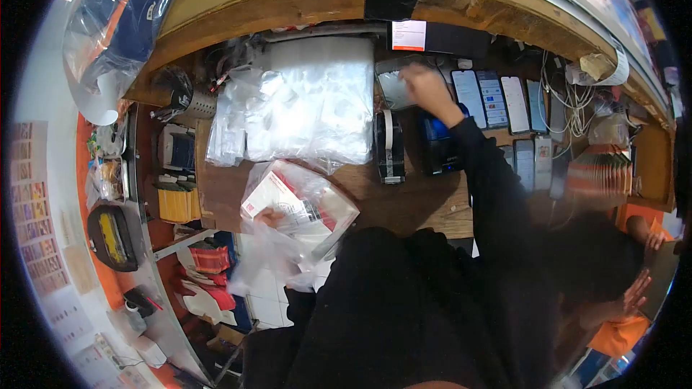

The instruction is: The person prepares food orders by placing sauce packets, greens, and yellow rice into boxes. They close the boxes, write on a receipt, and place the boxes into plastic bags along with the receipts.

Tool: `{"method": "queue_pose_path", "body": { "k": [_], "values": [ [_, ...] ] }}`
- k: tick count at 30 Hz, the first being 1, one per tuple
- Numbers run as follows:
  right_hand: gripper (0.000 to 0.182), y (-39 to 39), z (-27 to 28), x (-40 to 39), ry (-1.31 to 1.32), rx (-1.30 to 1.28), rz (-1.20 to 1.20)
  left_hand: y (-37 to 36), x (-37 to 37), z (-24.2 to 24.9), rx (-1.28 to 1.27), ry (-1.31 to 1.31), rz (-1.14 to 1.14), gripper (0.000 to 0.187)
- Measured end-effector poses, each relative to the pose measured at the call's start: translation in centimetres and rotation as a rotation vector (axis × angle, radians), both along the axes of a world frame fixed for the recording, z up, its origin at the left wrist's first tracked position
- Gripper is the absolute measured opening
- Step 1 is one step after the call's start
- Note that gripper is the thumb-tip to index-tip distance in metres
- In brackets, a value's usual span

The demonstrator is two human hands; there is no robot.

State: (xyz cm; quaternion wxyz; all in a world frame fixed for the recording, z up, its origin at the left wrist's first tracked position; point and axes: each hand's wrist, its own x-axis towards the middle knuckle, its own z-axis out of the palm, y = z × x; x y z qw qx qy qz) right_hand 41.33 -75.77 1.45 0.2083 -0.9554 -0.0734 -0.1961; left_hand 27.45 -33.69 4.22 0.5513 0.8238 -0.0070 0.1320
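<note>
My right hand [427, 91] is over the back of the desk, beside a clear plastic sleeve [393, 91]; its fingers are blurred. Below it stands a dark blue device [438, 145], with a black tape-like block [390, 151] to its left. At the desk's front edge, my left hand [269, 217] is wrapped round a clear plastic bag [292, 253] that holds a white and red printed packet [277, 193]. The plastic hides part of those fingers. A big stack of clear plastic bags [313, 97] lies behind the left hand.
Several phones [494, 99] lie in rows on the right, near tangled white cables [573, 101]. A wooden shelf [303, 0] runs above the desk [432, 205]. Folders [179, 204] stand in the left rack. Another person's hands [638, 292] show at far right.
</note>
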Motion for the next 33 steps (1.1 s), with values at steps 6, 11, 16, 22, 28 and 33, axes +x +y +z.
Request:
{"method": "queue_pose_path", "body": {
  "k": [6, 11, 16, 22, 28, 33],
  "values": [
    [0.016, 0.1, -5.4, 2.6, 0.365, -0.184, 0.013, 0.1, 2.7, -1.1, -0.413, 0.211, 0.200, 0.029],
    [0.009, -0.4, -6.3, 4.1, 0.323, -0.083, -0.186, -0.2, 2.9, -1.4, -0.821, 0.312, 0.291, 0.029],
    [0.018, 1.1, 3.4, 0.4, 0.118, 0.510, -0.152, -0.3, 2.5, -1.3, -0.812, 0.306, 0.263, 0.030],
    [0.011, 11.4, 9.8, -5.5, -0.269, 1.030, -0.139, -1.6, 2.8, -1.0, -0.742, 0.254, 0.231, 0.031],
    [0.009, 25.3, 4.3, -11.1, 0.374, 1.590, 0.255, -2.2, 3.4, -0.6, -0.628, 0.198, 0.211, 0.032],
    [0.019, 26.9, 2.1, -13.5, 0.521, 1.272, 0.322, -3.0, 4.3, 0.0, -0.501, 0.127, 0.208, 0.034]
  ]
}}
